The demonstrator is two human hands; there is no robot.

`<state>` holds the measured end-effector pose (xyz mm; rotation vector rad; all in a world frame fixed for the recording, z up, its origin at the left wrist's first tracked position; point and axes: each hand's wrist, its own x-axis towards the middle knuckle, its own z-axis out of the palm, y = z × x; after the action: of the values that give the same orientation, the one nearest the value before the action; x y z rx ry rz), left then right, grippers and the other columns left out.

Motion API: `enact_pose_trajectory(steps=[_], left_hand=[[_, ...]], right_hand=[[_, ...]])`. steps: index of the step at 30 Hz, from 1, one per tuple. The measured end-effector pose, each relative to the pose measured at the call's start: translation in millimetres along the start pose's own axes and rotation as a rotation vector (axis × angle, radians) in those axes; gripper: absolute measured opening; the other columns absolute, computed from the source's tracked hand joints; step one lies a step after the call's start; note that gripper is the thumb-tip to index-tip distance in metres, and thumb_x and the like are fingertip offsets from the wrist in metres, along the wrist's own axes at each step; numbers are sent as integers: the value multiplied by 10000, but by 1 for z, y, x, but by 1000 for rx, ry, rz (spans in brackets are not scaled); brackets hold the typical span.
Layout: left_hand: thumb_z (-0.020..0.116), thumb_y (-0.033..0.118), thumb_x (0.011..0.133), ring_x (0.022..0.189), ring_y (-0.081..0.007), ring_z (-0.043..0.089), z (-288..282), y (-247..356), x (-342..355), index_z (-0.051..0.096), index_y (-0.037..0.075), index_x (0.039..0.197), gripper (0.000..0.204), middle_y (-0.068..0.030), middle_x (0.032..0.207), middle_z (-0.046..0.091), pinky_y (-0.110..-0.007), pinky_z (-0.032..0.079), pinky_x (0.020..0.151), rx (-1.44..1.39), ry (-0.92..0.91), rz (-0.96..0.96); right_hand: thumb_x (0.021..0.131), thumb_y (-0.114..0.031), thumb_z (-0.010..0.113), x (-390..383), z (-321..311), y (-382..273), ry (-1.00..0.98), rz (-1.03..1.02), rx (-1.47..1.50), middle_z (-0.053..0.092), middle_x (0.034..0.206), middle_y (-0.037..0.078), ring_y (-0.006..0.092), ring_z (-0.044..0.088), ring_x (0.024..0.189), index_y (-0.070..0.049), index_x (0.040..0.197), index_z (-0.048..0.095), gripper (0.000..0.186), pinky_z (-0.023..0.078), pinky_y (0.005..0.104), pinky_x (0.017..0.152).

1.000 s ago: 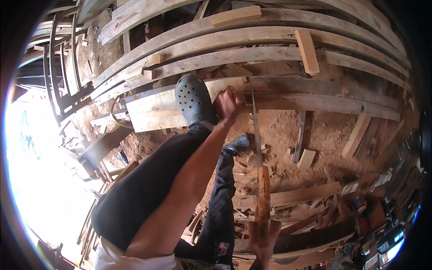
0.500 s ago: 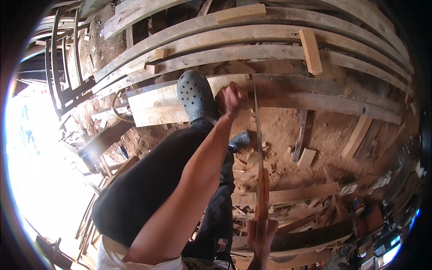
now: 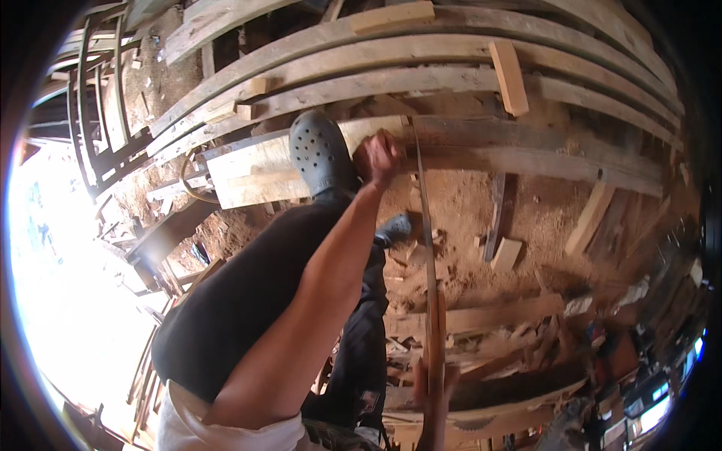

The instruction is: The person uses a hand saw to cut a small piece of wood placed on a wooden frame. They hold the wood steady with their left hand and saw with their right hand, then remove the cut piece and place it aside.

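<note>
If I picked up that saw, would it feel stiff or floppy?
The saw has a long, thin-looking blade, so it would probably flex if pushed sideways. The handle, in the right hand, looks thick and wooden, so that end is likely stiff and perhaps the heavier one.

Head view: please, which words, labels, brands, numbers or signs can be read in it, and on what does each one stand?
No text can be read with certainty.
Grey perforated clog on the pale board: faint marks near the heel, too small and blurred.
Small patch on the dark trouser leg: too small to read.
Handsaw: no lettering can be made out.
</note>
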<state>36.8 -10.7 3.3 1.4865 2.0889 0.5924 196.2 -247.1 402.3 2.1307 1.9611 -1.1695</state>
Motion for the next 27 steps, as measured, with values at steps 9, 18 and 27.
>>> enact_pose_trajectory(steps=[9, 18, 27], left_hand=[[563, 291, 849, 756, -399, 627, -12, 14, 23, 654, 112, 822, 203, -164, 769, 641, -496, 491, 661, 66, -14, -68], [576, 256, 820, 763, -407, 637, -3, 2, 0, 652, 106, 811, 169, -189, 784, 648, -495, 495, 677, 38, 75, 25], [514, 246, 864, 714, -404, 637, 2, 1, 4, 638, 69, 822, 220, -200, 762, 663, -497, 491, 629, -120, 179, 150]], right_hand=[[845, -80, 680, -12, -1, -5, -184, 250, 331, 558, 870, 171, 327, 505, 638, -1, 1056, 567, 252, 406, 434, 582], [872, -80, 668, -16, 73, 54, -24, -347, -516, 546, 1118, 194, 294, 546, 726, -26, 1260, 541, 411, 430, 433, 598], [864, -196, 680, -57, 7, 11, -88, 338, 580, 503, 736, 43, 176, 477, 637, -40, 987, 558, 233, 404, 356, 579]])
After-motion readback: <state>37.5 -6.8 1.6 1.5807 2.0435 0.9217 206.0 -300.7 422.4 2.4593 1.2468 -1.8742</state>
